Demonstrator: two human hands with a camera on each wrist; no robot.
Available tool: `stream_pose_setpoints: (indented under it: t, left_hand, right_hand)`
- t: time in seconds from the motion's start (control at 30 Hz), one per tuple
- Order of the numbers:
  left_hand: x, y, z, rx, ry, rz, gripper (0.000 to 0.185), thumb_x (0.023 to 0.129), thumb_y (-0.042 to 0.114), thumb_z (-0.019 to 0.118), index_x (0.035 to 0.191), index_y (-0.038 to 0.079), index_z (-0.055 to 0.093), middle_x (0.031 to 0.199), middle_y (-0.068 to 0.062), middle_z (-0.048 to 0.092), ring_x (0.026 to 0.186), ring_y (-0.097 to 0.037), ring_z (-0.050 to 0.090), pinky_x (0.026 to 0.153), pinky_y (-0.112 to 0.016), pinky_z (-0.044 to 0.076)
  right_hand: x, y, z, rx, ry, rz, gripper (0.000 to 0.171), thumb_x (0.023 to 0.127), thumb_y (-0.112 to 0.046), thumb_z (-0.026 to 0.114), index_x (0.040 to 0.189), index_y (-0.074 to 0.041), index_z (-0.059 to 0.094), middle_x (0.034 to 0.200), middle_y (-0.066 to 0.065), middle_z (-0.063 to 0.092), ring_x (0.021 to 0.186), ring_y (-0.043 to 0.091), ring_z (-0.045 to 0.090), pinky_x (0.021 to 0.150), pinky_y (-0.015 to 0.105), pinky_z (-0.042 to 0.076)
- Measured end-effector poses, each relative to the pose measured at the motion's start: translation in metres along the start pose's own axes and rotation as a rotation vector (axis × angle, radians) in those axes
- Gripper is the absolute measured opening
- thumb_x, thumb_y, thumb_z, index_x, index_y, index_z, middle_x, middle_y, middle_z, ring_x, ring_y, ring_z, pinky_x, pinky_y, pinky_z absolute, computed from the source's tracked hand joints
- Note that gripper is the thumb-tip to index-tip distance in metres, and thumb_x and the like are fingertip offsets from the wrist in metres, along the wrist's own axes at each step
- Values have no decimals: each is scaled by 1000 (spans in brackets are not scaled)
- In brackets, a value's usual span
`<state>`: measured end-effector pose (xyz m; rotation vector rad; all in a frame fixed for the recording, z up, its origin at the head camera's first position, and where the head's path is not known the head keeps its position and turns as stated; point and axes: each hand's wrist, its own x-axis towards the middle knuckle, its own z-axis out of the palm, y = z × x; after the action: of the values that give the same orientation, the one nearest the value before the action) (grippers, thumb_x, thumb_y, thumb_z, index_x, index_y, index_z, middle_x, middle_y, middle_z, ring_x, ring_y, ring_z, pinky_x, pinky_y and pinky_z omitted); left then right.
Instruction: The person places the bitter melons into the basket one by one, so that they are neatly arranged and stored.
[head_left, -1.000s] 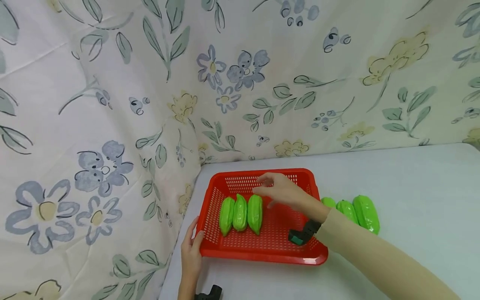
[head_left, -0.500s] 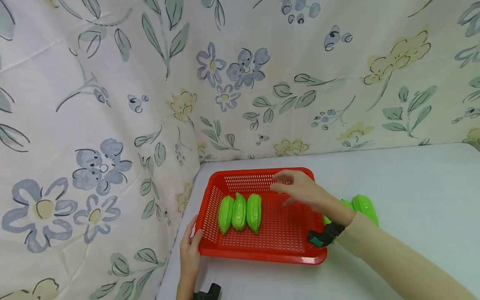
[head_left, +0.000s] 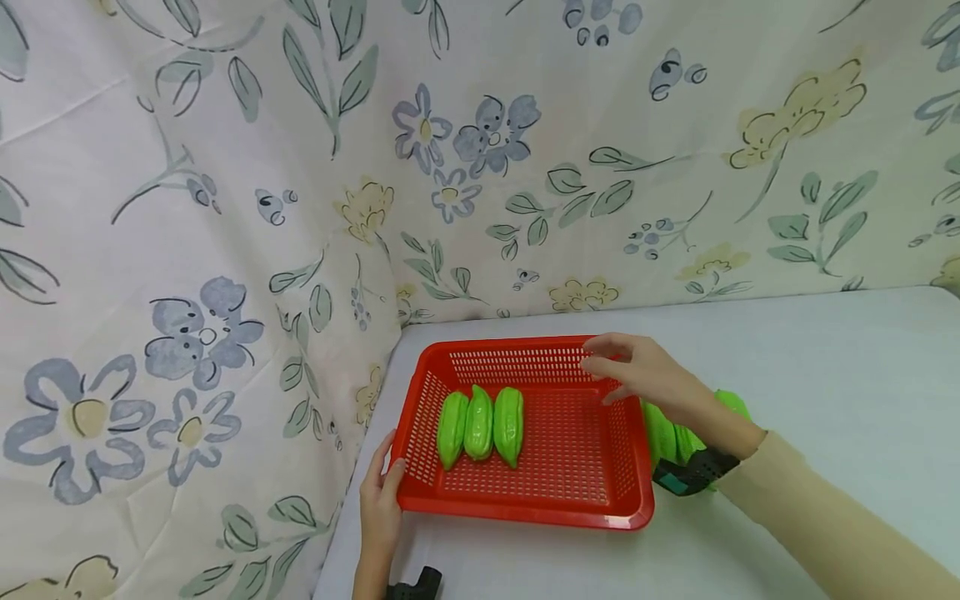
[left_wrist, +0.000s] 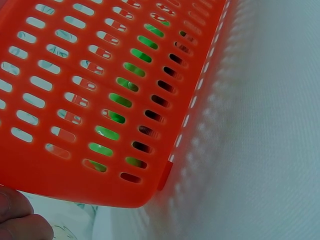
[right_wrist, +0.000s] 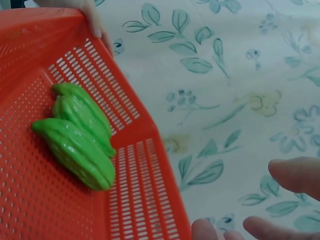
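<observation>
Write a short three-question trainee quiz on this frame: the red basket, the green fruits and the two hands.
1. How many green fruits lie inside the red basket?
2. True or false: the right hand grips a green fruit.
3. Which part of the basket does the left hand hold: A) far rim, B) near left corner, C) right wall?

Key: 1. Three, side by side at the left of the basket. 2. False; its fingers are relaxed and hold nothing, above the basket's far right corner. 3. B.
</observation>
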<state>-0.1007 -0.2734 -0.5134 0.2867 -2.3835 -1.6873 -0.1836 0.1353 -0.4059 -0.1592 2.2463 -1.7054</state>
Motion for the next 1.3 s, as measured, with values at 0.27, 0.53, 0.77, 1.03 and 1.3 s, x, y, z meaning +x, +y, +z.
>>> stream_pose_setpoints:
  t: [0.27, 0.53, 0.77, 1.03, 1.3]
  left_hand:
    - [-1, 1, 0, -12, -3, 5, 49, 109, 18, 46, 158, 17, 45, 149, -18, 58, 88, -28, 76, 73, -24, 63]
    - [-1, 1, 0, -14, 5, 10, 48, 109, 19, 46, 157, 18, 46, 151, -17, 57, 88, -29, 76, 73, -23, 63]
    - [0, -1, 0, -12, 6, 18, 48, 109, 19, 46, 158, 18, 46, 152, -15, 56, 89, -28, 76, 74, -23, 62]
    - [0, -1, 1, -7, 1, 7, 49, 109, 18, 45, 159, 16, 44, 152, -17, 56, 87, -26, 75, 73, -23, 62]
    - [-1, 0, 1, -13, 1, -5, 50, 109, 19, 47, 159, 18, 45, 156, -12, 53, 94, -27, 75, 76, -22, 62]
  right_hand:
    - [-17, 9, -23, -28, 39, -20, 61, 104, -37, 63, 149, 0, 48, 143, 25, 57, 123, 38, 61, 84, 44, 65]
    - [-28, 22, -47, -56, 73, -18, 61, 106, -39, 57, 152, 0, 45, 147, 27, 54, 123, 39, 60, 86, 48, 64]
    - [-39, 32, -69, -91, 96, -9, 60, 109, -38, 52, 153, 1, 43, 148, 30, 51, 112, 23, 65, 83, 41, 65]
    - [-51, 49, -95, -106, 132, 7, 62, 110, -40, 49, 155, 2, 40, 151, 30, 49, 99, -6, 63, 83, 34, 65]
    - [-65, 60, -118, -123, 188, 3, 60, 110, -38, 50, 154, 3, 40, 115, -28, 60, 96, -10, 65, 78, 27, 64]
